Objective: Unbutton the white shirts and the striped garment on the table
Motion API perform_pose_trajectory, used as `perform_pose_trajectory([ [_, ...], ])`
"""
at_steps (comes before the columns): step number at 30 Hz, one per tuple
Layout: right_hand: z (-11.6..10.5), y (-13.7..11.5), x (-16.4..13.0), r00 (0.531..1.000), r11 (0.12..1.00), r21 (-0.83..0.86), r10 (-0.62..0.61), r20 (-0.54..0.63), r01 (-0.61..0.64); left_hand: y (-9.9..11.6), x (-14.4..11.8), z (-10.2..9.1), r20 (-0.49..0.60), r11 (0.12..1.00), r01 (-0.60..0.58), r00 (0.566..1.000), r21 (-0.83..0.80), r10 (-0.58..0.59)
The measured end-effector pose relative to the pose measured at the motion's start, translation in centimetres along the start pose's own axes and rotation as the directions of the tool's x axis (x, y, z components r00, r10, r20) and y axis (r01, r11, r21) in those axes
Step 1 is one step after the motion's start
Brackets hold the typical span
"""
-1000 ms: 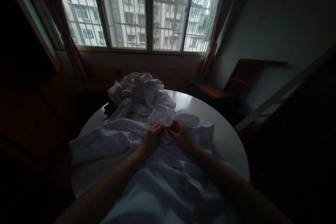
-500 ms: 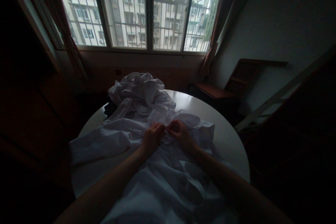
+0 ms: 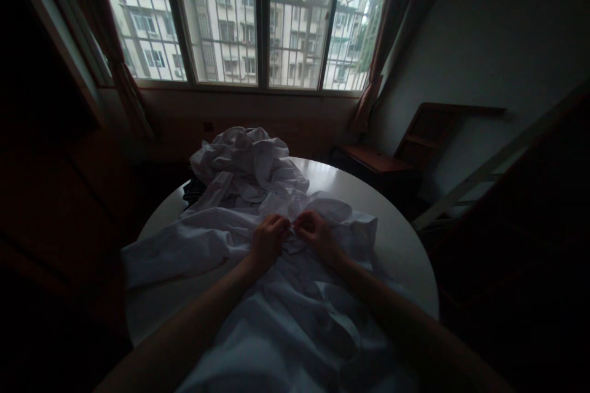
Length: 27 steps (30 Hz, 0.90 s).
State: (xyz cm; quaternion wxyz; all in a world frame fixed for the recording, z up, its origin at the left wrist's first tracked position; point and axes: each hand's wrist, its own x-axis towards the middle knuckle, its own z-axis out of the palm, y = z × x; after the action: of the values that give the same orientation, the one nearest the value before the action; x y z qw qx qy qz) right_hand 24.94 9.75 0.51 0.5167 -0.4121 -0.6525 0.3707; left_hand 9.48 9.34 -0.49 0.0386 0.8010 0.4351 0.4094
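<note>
A white shirt [image 3: 193, 244] lies spread over the round table, one sleeve stretched out to the left and its body hanging toward me. Just below its collar, my left hand [image 3: 268, 238] pinches the cloth between thumb and fingers. My right hand [image 3: 316, 234] pinches the same front part from the other side, the fingertips of both hands almost meeting. Whether a button sits between the fingers is too small and dark to make out.
Beyond the shirt, a crumpled heap of white clothes [image 3: 244, 159] rests on the white round table [image 3: 408, 258], with some dark cloth [image 3: 193, 190] under its left side. A wooden chair [image 3: 378, 158] stands at the back right. A barred window [image 3: 262, 24] lies ahead.
</note>
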Motion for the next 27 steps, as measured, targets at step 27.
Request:
perform_pose_trajectory([
  [27, 0.15, 0.23, -0.11, 0.999, 0.978, -0.207, -0.024, 0.044, 0.032, -0.08, 0.23, 0.15, -0.069, 0.997, 0.006, 0.998, -0.076, -0.012],
])
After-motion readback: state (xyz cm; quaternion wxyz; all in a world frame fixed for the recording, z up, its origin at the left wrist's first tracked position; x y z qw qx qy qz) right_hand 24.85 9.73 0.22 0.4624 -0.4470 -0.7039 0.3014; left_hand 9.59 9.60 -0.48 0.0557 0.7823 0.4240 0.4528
